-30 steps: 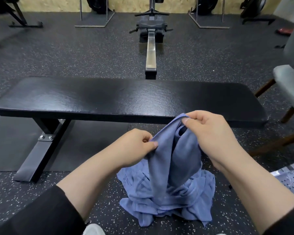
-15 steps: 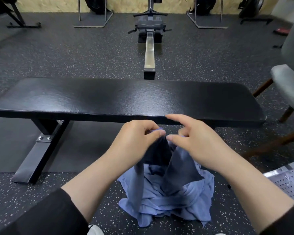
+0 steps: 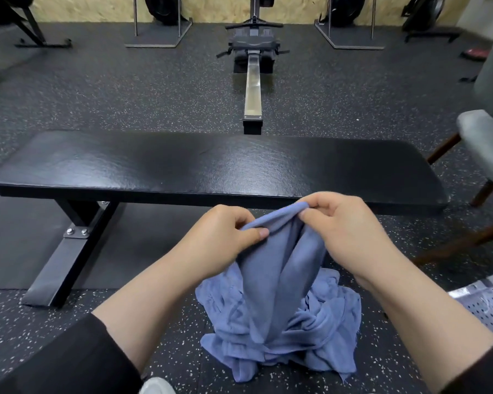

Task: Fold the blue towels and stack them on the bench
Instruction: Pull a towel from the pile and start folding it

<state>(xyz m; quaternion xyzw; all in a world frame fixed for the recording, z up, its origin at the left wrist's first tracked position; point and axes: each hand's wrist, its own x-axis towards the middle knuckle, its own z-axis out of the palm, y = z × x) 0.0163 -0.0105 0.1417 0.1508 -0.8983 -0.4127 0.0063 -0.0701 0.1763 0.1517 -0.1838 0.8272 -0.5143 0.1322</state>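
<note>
A blue towel [image 3: 279,268] hangs from both hands just in front of the black padded bench [image 3: 182,169]. My left hand [image 3: 222,240] pinches its top edge on the left. My right hand [image 3: 345,228] pinches the same edge on the right, a short span of hem stretched between them. The towel's lower part runs down into a crumpled heap of blue towels [image 3: 310,336] on the speckled floor. Nothing lies on the bench top.
A rowing machine rail [image 3: 253,92] points at the bench from behind. A grey chair with wooden legs [image 3: 484,149] stands at the right. A white perforated basket [image 3: 490,305] sits at the lower right. A white shoe tip [image 3: 157,386] shows at the bottom.
The hands came together low over the heap, then rose and spread slightly; the towel's top edge is now stretched between them.
</note>
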